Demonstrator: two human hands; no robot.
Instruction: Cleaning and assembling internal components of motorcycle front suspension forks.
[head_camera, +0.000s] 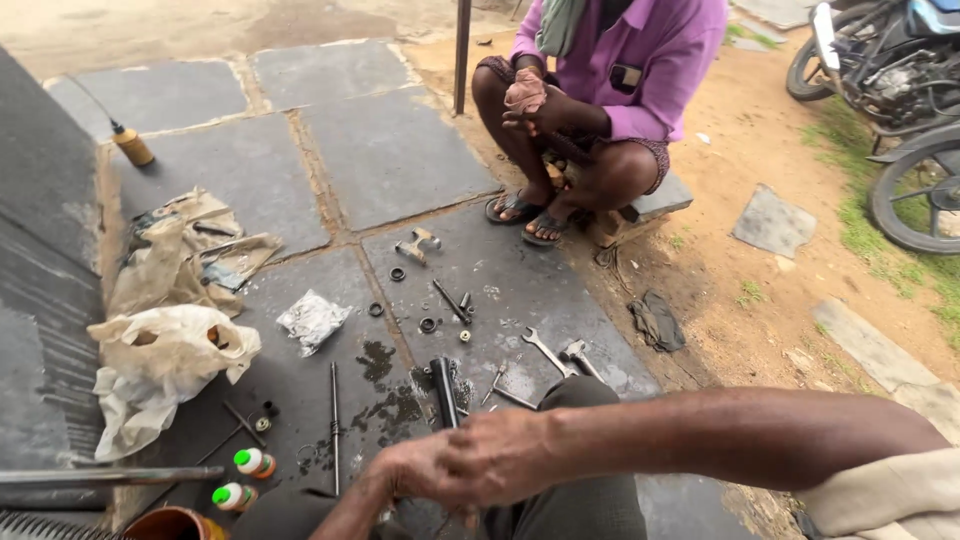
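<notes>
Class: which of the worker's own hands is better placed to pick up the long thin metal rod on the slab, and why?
Left, probably. The left hand lies nearer the thin rod, on its side; the right hand would have to cross over it.

Bare hands (470, 465) and forearms, a pale cream sleeve at the right elbow, dark grey trousers.

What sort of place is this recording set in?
Probably an open-air roadside repair spot for motorcycles: spanners and small metal parts lie on oil-stained stone slabs, and a motorcycle stands parked on the dirt nearby.
</notes>
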